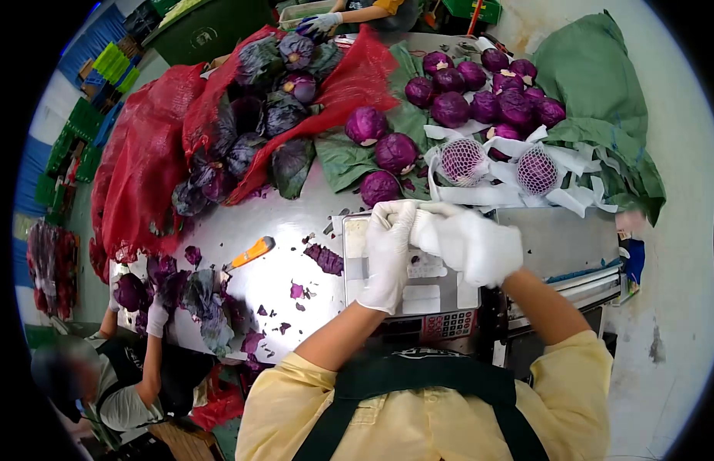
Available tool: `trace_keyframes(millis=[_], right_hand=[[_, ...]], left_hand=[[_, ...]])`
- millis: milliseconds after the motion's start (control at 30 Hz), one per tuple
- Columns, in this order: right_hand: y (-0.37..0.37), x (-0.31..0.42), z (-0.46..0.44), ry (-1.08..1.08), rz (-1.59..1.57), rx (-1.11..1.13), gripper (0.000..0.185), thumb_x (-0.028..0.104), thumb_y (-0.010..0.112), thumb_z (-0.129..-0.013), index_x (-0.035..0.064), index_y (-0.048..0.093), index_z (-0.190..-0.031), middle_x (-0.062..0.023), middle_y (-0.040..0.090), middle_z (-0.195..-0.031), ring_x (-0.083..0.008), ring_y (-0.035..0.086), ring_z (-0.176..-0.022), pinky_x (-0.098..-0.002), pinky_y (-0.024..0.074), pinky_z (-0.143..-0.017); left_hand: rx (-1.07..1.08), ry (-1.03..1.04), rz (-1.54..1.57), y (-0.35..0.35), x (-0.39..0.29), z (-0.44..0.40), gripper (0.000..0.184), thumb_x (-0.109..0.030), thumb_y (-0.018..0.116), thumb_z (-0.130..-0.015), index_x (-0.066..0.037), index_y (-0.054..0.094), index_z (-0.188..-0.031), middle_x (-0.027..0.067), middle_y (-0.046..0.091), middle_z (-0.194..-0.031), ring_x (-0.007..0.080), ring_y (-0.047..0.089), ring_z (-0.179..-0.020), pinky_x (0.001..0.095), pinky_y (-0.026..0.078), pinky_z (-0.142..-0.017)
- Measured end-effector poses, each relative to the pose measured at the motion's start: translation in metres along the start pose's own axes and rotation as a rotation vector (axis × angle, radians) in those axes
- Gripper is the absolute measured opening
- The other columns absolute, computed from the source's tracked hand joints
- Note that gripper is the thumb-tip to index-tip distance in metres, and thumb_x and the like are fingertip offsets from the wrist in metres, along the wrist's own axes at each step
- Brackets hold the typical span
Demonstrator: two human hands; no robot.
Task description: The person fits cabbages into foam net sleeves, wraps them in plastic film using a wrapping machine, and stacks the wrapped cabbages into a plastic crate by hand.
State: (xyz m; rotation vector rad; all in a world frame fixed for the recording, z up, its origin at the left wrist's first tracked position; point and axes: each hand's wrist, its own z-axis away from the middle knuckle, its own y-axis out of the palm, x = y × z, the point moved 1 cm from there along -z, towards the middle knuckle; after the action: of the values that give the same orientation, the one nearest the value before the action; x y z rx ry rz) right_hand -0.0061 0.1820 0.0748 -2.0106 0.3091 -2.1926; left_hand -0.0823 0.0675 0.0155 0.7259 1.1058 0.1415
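Note:
Both my hands wear white gloves and meet above the scale (pixel 357 296). My left hand (pixel 389 257) is closed, its fingertips pinched at the end of a white foam net (pixel 484 250). My right hand (pixel 443 224) is closed too, with the bunched white net around it and over its wrist; motion blurs its outline and hides part of the fingers. No cabbage shows between the hands. Just beyond them lies a bare purple cabbage (pixel 380 189). Two netted cabbages, one on the left (pixel 462 161) and one on the right (pixel 537 170), sit among white foam nets (pixel 576 201).
Trimmed purple cabbages (pixel 515 107) pile on a green sack (pixel 595 73). Red mesh sacks (pixel 146 154) hold leafy cabbages at left. An orange-handled knife (pixel 253 252) lies among leaf scraps. One co-worker (pixel 134 369) trims cabbage at lower left; another's gloved hand (pixel 320 23) is across the table.

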Motion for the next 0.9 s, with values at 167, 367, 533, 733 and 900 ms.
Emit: trace_keyframes(millis=[167, 367, 533, 733, 900], right_hand=[[0.061, -0.045, -0.036, 0.186, -0.440, -0.352, 0.018, 0.018, 0.057, -0.095, 0.0038, 0.062, -0.105, 0.0017, 0.062, -0.093, -0.0054, 0.054, -0.085, -0.0236, 0.0475, -0.076], [0.042, -0.058, -0.065, 0.173, -0.562, -0.210, 0.022, 0.023, 0.049, -0.100, 0.0045, 0.056, -0.110, -0.0012, 0.061, -0.102, -0.0092, 0.056, -0.094, -0.0238, 0.0448, -0.084], [0.039, -0.069, -0.084, 0.262, -0.802, -0.095, 0.024, 0.026, 0.051, -0.099, 0.0044, 0.058, -0.109, 0.0010, 0.059, -0.095, -0.0086, 0.054, -0.092, -0.0241, 0.0445, -0.084], [-0.008, -0.087, -0.115, 0.067, -0.179, -0.421, 0.022, 0.019, 0.054, -0.097, -0.0008, 0.064, -0.096, -0.0053, 0.065, -0.096, -0.0114, 0.058, -0.091, -0.0270, 0.0460, -0.086], [-0.041, -0.077, -0.132, 0.325, -0.526, -0.046, 0.033, 0.035, 0.046, -0.100, 0.0061, 0.057, -0.108, -0.0080, 0.064, -0.105, -0.0189, 0.061, -0.099, -0.0356, 0.0458, -0.093]], left_hand=[[-0.057, 0.388, -0.147, -0.033, 0.005, -0.005, 0.011, -0.009, 0.061, -0.092, -0.002, 0.058, -0.100, 0.0029, 0.060, -0.090, 0.0081, 0.054, -0.081, 0.0232, 0.047, -0.073], [-0.206, 0.286, -0.072, -0.021, -0.035, -0.008, 0.005, -0.007, 0.061, -0.090, -0.003, 0.060, -0.088, 0.0073, 0.056, -0.097, 0.0142, 0.054, -0.085, 0.0257, 0.044, -0.079], [-0.153, 0.583, -0.603, -0.031, -0.006, -0.052, 0.006, -0.004, 0.062, -0.089, -0.002, 0.057, -0.094, 0.0082, 0.054, -0.104, 0.0130, 0.055, -0.090, 0.0250, 0.046, -0.075], [0.075, 0.272, -0.007, -0.069, 0.041, -0.146, 0.024, -0.006, 0.066, -0.084, -0.008, 0.046, -0.098, 0.0026, 0.055, -0.091, 0.0113, 0.054, -0.075, 0.0269, 0.048, -0.067], [-0.100, -0.155, -0.424, -0.021, -0.025, -0.137, 0.023, -0.019, 0.064, -0.092, -0.008, 0.056, -0.110, -0.0003, 0.050, -0.074, 0.0071, 0.050, -0.062, 0.0194, 0.041, -0.055]])
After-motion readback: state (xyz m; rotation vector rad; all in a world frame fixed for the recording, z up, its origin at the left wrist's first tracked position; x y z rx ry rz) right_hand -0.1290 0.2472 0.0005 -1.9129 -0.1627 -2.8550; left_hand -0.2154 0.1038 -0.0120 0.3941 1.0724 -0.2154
